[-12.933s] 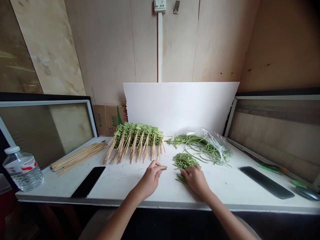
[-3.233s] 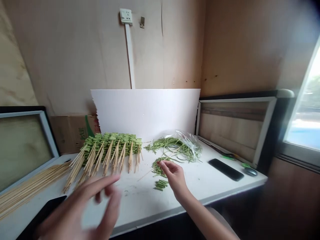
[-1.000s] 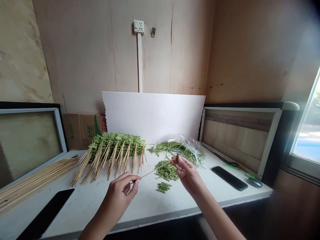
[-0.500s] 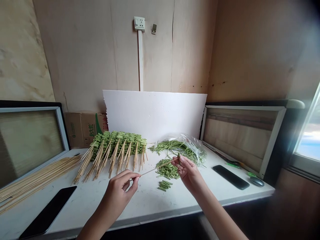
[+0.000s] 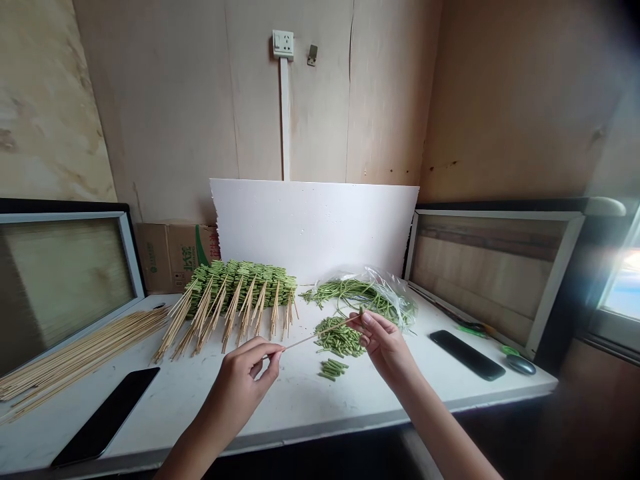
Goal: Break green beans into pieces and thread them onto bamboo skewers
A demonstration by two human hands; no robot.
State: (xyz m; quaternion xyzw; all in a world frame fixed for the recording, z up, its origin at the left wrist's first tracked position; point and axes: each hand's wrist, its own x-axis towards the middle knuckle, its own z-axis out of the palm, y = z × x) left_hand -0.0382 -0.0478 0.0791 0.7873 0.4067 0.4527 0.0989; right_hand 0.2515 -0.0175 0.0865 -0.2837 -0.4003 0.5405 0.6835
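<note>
Between thumb and fingers, my left hand pinches a thin bamboo skewer that slants up to the right. At its far end, my right hand is closed on a short cut piece of green bean, which meets the skewer's tip; whether the tip has pierced it I cannot tell. Below the skewer lie a heap of cut bean pieces and a small group of pieces. Behind the left hand, loaded skewers of beans are stacked in rows, bare ends toward me.
Loose bamboo skewers and a black phone lie at left. Long uncut beans sit in a clear plastic bag at back right. Another phone and a computer mouse are at right. A white board stands behind.
The whole view has shifted slightly, so everything appears a little further right. Both hands keep nearly the same pose on the skewer and the bean piece.
</note>
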